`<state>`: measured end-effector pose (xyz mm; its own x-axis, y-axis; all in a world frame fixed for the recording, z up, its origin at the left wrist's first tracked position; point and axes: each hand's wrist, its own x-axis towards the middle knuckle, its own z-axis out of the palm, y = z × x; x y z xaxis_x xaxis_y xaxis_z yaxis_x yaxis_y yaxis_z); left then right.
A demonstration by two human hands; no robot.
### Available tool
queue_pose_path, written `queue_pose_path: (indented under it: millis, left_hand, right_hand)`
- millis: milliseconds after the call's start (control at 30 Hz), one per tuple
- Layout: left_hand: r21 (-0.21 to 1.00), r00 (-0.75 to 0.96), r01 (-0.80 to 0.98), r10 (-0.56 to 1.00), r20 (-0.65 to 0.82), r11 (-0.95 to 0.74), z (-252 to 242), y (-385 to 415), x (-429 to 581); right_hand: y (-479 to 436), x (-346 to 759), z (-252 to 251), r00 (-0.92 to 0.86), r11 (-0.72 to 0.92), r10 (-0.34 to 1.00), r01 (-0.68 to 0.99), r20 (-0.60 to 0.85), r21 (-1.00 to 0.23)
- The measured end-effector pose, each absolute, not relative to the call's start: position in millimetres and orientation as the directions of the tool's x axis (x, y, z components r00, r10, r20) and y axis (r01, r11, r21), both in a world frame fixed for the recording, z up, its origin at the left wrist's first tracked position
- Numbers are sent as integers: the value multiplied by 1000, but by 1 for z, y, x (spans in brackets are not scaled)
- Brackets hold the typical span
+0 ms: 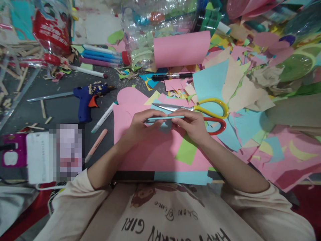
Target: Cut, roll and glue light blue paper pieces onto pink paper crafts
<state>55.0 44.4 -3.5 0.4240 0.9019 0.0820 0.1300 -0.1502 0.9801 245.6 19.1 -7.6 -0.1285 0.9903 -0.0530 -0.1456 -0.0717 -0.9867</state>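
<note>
My left hand point(140, 125) and my right hand point(192, 124) meet over a large pink paper sheet point(150, 150). Both pinch a folded light-blue paper piece point(165, 117), seen edge-on between the fingertips. The fingers of each hand are curled closed on it. Just beyond my hands lie yellow-handled scissors point(200, 107), with red-handled scissors point(217, 125) next to my right hand. A green paper scrap point(185, 150) rests on the pink sheet below my right wrist.
A blue glue gun point(87, 97) lies to the left, markers point(100, 55) and plastic bottles point(150, 30) behind it. A pink paper roll point(182, 48) stands at the back. Coloured paper scraps point(250, 93) cover the right side. A white device point(38, 157) sits at near left.
</note>
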Motion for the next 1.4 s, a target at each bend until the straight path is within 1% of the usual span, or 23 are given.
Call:
queue_pose_path:
  millis: [100,233,367,533,733,933,1100,1200,1400]
  left_hand:
    - [982,421,128,904,70,-135,-3,43,56]
    - [985,406,140,913,35,-100,-3,43,56]
    - [986,354,150,935,18,-75,-2,44,55]
    - [991,328,124,945,6,-49,-3,44,55]
    - [995,326,103,945,-38,4,-4,42,55]
    - [993,310,113,951,-20,-16,-3,43,56]
    - [995,244,94,970,-8,-16,-6,44,57]
    - [996,202,89,979,-5,-13,-8,43,57]
    - [998,198,61,980,14,-27,-10,43,55]
  right_hand:
    - [18,246,-7,-127,-50,991,-115,-36,-992]
    - [18,246,-6,-126,-73,990,-88,-61,-993]
    - [18,246,-6,-136,-77,989,-99,-63,-992]
    - [19,244,-5,-97,-94,992,-162,-78,-982]
    - [18,246,-5,-147,-121,984,-131,-102,-984]
    - [19,245,-4,-160,-129,982,-151,-105,-980]
    - [19,245,-4,-149,-137,983,-222,-105,-965]
    - [19,244,-3,-154,-131,983,-229,-97,-964]
    - [19,245,-5,-120,-124,988,-277,-94,-953]
